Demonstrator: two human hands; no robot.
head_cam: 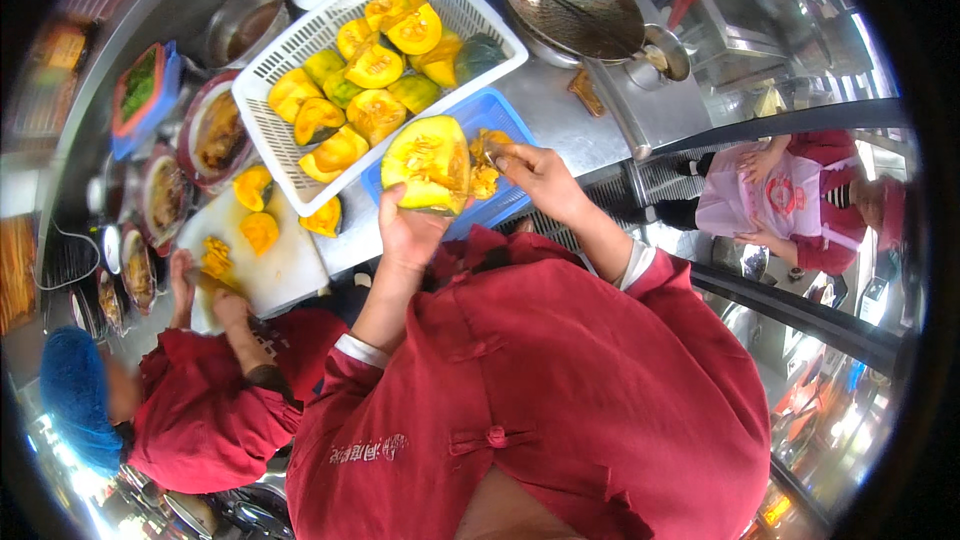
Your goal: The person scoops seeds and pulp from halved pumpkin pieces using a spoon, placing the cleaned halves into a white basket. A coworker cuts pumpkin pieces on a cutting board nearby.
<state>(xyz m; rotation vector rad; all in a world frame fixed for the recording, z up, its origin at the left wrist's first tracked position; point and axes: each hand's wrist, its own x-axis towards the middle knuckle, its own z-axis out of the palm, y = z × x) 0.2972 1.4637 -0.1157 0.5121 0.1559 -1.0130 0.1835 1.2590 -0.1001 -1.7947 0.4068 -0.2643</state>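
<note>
My left hand (pixel 412 229) holds a large cut piece of pumpkin (pixel 424 157), its yellow flesh and seedy hollow turned up. At the right edge of that piece, my right hand (pixel 529 165) grips a small metal tool, mostly hidden by the fingers, perhaps a spoon. Orange pulp with seeds (pixel 484 181) lies at the tool's tip. Beneath both hands is a blue plastic basket (pixel 506 109). Just beyond, a white plastic basket (pixel 274 184) contains several pumpkin pieces, some with dark green rind.
At left, a co-worker's hands (pixel 232 307) hold a knife over pumpkin on a white cutting board (pixel 289 270). A perforated metal strainer (pixel 574 4) with a long handle rests at upper right. Another person in a pink apron (pixel 750 191) stands at right. Dishes of food (pixel 217 131) line the left.
</note>
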